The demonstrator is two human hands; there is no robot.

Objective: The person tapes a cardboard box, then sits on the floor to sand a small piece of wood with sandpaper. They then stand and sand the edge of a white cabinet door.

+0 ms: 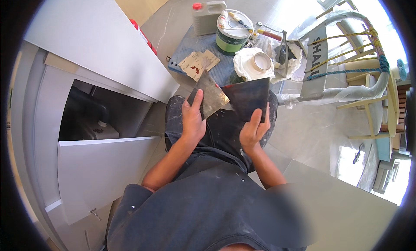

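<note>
Two thin flat plates sit just above the middle of the frame, held over the person's lap: a grey plate (210,97) with a worn, mottled face on the left, and a smooth dark plate (249,97) on the right. Their inner edges come together near the centre; whether they touch or only overlap in view, I cannot tell. The left hand (193,117) grips the grey plate at its lower left, thumb lying on the near face. The right hand (255,132) grips the dark plate at its lower right corner, thumb on the face and fingers along the edge.

Below the plates are dark, paint-specked trousers (175,114) and a dark shirt (186,203). Just above them, a blue platform (223,71) bears stained cardboard pieces (193,65), a white-and-green bucket (232,45) with tools across its top, a grey jug (207,19) with a red cap, and a round roll (262,61) on crumpled white wrapping (242,68).

At upper right stands a plastic-wrapped frame (379,84) strung with yellow and blue ropes, pale wooden chairs behind it. A white cabinet (108,177) fills the left side, a dark pipe (91,103) visible inside.
</note>
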